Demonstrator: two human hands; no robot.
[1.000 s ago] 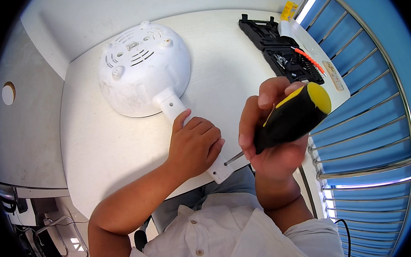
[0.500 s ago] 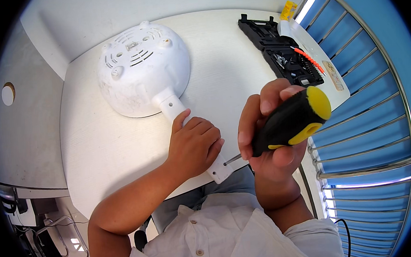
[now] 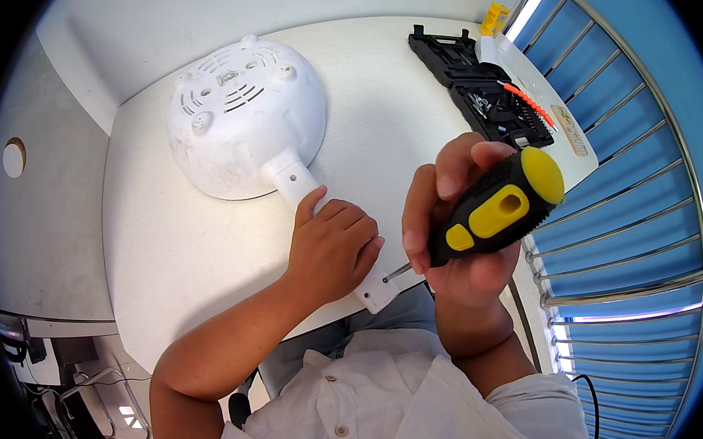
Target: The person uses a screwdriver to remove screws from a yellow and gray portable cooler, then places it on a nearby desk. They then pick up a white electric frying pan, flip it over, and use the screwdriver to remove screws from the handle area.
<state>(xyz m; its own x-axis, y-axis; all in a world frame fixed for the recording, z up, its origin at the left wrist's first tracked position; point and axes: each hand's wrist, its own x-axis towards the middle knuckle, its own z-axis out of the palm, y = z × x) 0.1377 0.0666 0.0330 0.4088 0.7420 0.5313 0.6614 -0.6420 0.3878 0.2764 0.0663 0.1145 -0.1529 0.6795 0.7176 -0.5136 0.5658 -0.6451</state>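
Note:
A white round appliance [image 3: 242, 134] lies bottom up on the table, showing vent slots, small feet and a long handle [image 3: 293, 179] that reaches toward me. My left hand [image 3: 329, 253] is closed over the middle of this handle. My right hand [image 3: 441, 238] is closed around a black and yellow screwdriver [image 3: 488, 211], whose thin metal shaft slants down to a small hole or screw near the handle's free end [image 3: 376, 294]. Whether the tip sits inside it is too small to tell.
The white table [image 3: 169, 271] holds an open black tool case [image 3: 489, 102] at back right, with an orange flexible shaft and a small yellow packet [image 3: 494, 18]. A chrome railing [image 3: 637, 282] runs along the right; a grey board [image 3: 46, 222] stands left.
The screwdriver has turned about its shaft, bringing the yellow panels on its grip into view. My right hand has shifted slightly left; my left hand and the appliance stay put.

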